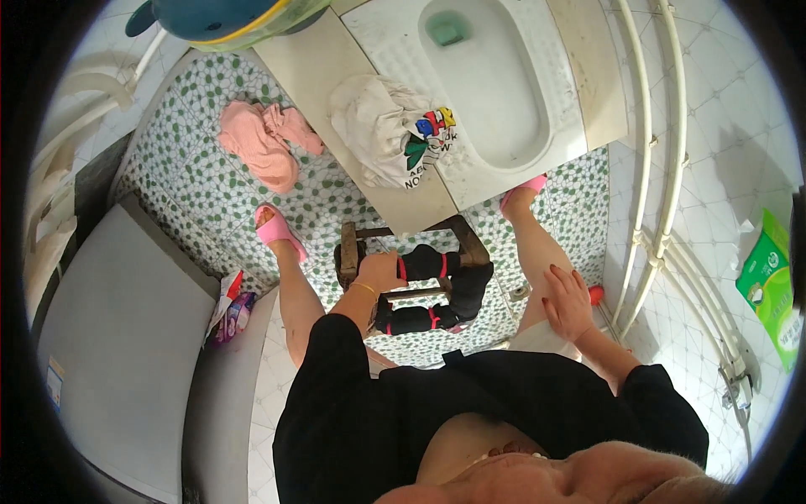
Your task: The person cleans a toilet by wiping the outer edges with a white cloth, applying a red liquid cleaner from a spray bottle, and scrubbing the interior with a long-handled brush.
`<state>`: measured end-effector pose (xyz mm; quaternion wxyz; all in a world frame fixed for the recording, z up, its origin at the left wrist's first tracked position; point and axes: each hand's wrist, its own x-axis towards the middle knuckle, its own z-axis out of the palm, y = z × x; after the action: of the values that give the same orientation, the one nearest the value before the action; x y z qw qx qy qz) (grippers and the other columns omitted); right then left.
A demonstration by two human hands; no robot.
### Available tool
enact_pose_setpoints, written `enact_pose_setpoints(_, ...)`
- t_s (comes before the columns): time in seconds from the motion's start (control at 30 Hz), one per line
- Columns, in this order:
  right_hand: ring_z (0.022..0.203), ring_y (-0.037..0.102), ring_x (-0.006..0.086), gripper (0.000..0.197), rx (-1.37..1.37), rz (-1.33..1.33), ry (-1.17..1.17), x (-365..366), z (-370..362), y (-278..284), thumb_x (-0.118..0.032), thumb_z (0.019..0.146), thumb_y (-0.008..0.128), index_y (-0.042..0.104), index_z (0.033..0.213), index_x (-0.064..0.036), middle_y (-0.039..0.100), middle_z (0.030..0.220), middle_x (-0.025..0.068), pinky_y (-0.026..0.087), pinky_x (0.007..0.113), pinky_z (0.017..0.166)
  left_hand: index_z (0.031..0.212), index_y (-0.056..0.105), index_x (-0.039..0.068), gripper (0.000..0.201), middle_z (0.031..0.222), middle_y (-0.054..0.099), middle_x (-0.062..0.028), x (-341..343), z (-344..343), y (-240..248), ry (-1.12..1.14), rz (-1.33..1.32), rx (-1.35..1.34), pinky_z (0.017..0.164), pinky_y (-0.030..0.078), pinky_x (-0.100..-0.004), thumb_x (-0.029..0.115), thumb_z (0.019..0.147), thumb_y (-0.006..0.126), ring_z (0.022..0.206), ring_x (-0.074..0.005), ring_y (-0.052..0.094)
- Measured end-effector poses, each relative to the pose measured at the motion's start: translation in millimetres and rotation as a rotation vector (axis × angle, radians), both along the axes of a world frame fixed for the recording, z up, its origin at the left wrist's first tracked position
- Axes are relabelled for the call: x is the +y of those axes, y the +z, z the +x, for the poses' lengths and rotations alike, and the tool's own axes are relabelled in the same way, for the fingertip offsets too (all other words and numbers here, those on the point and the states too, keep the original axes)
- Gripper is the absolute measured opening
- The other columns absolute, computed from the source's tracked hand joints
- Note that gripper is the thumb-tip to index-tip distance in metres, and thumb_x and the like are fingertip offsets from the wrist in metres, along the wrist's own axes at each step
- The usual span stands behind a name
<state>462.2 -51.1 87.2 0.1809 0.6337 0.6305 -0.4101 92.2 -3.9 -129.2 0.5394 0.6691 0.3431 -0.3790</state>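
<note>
Between my legs stands a low wooden stool frame [470,244], its bars wrapped in black cloth tied with red bands. My left hand [378,270] is closed round one side of it, and a yellow band circles that wrist. On my right leg, near the knee, my right hand [567,302] lies with fingers apart, holding nothing. Ahead of the stool, a white shirt [378,126] with a colourful print lies bunched on the raised ledge beside the squat toilet [537,172]. A pink garment [264,143] is crumpled on the floor to the left.
Pink slippers [280,231] are on my feet. A blue-green basin [222,21] stands at the far left, a grey appliance [126,336] at the near left with packets [235,315] beside it. White pipes [672,168] run along the right wall, near a green package [771,286].
</note>
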Motion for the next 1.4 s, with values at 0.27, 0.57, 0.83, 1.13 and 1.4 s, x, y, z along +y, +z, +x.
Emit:
enact_pose_setpoints(0.27, 0.121, 0.042, 0.0298, 0.055, -0.041, 0.073, -0.069, 10, 5, -6, -0.018, 0.075, 0.056, 0.043, 0.127, -0.0034, 0.045, 0.131, 0.015, 0.025, 0.046, 0.106, 0.097, 0.057, 0.001, 0.056, 0.083, 0.064, -0.0173, -17, 25, 1, 0.088, -0.019, -0.067, 0.072, 0.051, -0.0418, 0.041, 0.06, 0.073, 0.081, -0.0339, 0.063)
enact_pose_setpoints(0.57, 0.121, 0.043, 0.0305, 0.054, -0.061, 0.112, -0.064, 39, 17, -1, -0.013, 0.074, 0.055, 0.045, 0.126, -0.0021, 0.046, 0.13, 0.0158, 0.024, 0.047, 0.107, 0.104, 0.052, -0.002, 0.062, 0.085, 0.064, -0.0167, -55, 75, -2, 0.112, -0.087, -0.082, 0.067, 0.052, -0.0408, 0.044, 0.067, 0.07, 0.08, -0.0316, 0.063)
enact_pose_setpoints(0.83, 0.121, 0.043, 0.0322, 0.056, -0.042, 0.194, -0.07, 39, 47, -11, -0.009, 0.07, 0.053, 0.045, 0.125, -0.001, 0.047, 0.127, 0.0171, 0.023, 0.049, 0.107, 0.102, 0.052, -0.004, 0.062, 0.087, 0.063, -0.0164, -66, 80, 0, 0.084, -0.086, -0.111, 0.069, 0.052, -0.0391, 0.049, 0.072, 0.066, 0.082, -0.0306, 0.062)
enact_pose_setpoints(1.13, 0.12, 0.044, 0.0321, 0.054, -0.112, 0.308, -0.037, 49, 71, -18, -0.005, 0.072, 0.052, 0.046, 0.125, -0.002, 0.049, 0.125, 0.0167, 0.022, 0.05, 0.107, 0.097, 0.051, -0.002, 0.057, 0.082, 0.061, -0.0158, -83, 80, -10, 0.071, 0.027, -0.167, 0.067, 0.052, -0.0387, 0.046, 0.073, 0.067, 0.077, -0.0305, 0.063)
enact_pose_setpoints(1.4, 0.104, 0.052, 0.0336, 0.049, -0.13, 0.429, -0.024, 46, 87, -25, -0.004, 0.072, 0.051, 0.048, 0.121, -0.0008, 0.056, 0.108, 0.0174, 0.024, 0.05, 0.105, 0.082, 0.052, 0.003, 0.012, 0.064, 0.057, -0.0154, -149, 58, -48, 0.442, 0.248, -0.489, 0.055, 0.047, -0.0414, 0.015, 0.079, 0.053, 0.065, -0.0329, 0.061)
